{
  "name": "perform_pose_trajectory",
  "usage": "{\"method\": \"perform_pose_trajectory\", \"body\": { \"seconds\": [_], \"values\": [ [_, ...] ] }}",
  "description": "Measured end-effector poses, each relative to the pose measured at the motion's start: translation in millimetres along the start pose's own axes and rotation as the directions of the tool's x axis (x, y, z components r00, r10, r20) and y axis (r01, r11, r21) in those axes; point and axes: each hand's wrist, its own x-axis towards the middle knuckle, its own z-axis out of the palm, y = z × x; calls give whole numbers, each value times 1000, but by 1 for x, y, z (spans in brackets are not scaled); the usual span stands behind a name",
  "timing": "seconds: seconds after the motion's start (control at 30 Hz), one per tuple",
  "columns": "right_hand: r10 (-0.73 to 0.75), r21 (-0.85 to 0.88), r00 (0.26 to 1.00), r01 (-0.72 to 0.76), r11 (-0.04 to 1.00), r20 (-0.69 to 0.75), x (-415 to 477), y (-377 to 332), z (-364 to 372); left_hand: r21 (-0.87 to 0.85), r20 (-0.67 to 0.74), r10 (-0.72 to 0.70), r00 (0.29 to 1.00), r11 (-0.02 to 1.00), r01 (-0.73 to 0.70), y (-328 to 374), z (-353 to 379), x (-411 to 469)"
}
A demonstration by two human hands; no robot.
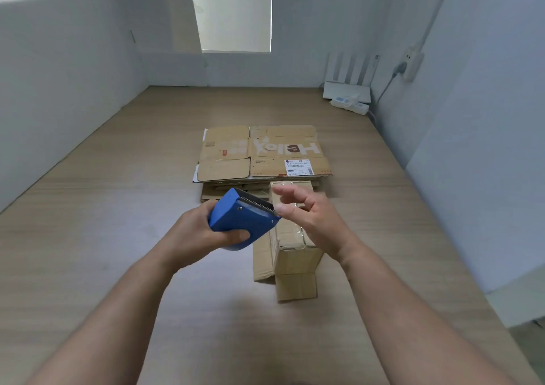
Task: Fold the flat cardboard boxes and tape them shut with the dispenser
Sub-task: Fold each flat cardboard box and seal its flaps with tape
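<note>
My left hand (196, 234) grips a blue tape dispenser (240, 219) above the table, its toothed blade pointing right. My right hand (306, 216) hovers just right of the blade, thumb and forefinger close together at the tape end; whether they pinch tape I cannot tell. Below my right hand lies a small folded cardboard box (295, 257) with clear tape on its top and flaps sticking out toward me. Behind it sits a stack of flat cardboard boxes (259, 154), the top one printed with white letters and a shipping label.
The wooden table (118, 207) is walled by white panels on the left, back and right. A white router (346, 89) and a power strip (351, 104) sit in the back right corner, with a cable running to a wall socket (411, 63).
</note>
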Motion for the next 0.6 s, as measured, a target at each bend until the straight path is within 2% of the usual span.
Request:
{"method": "perform_pose_trajectory", "body": {
  "seconds": [0.1,0.27,0.33,0.6],
  "values": [
    [-23,86,1000,21,996,20,-5,-4,-4,5,56,37,998,999,-37,7,-1,-4],
    [-61,22,983,66,998,-173,-8,-1,-5,81,155,61,986,994,-74,16,2,-6],
    [-71,-27,978,67,997,-198,-10,1,-7,102,171,70,983,991,-88,19,3,-5],
    [13,-56,952,-32,998,-305,-23,7,-5,162,219,-27,975,987,-9,28,0,-1]
  ]
}}
